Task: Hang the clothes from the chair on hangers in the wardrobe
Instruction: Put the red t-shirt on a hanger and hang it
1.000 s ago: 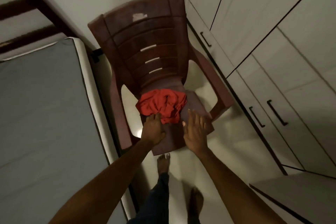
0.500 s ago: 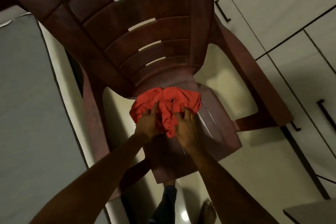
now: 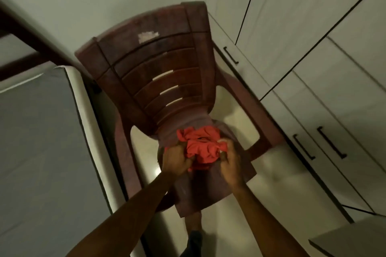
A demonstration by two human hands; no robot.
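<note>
A crumpled red garment (image 3: pixel 201 145) lies bunched on the seat of a dark brown plastic chair (image 3: pixel 158 73). My left hand (image 3: pixel 176 160) grips the garment's left side with curled fingers. My right hand (image 3: pixel 228 161) pinches its right edge. Both hands sit close together over the front of the seat. The white wardrobe (image 3: pixel 313 52) stands to the right with its doors closed. No hangers are visible.
A bed with a grey mattress (image 3: pixel 41 152) fills the left side, close against the chair. Dark door handles (image 3: pixel 331 142) run along the wardrobe's lower doors. A pale tiled floor (image 3: pixel 282 190) lies between chair and wardrobe. A grey surface corner (image 3: pixel 351 240) juts in at bottom right.
My right hand went from flat on the seat to pinching the red garment; both hands now hold it. My view has pulled back up from the chair.
</note>
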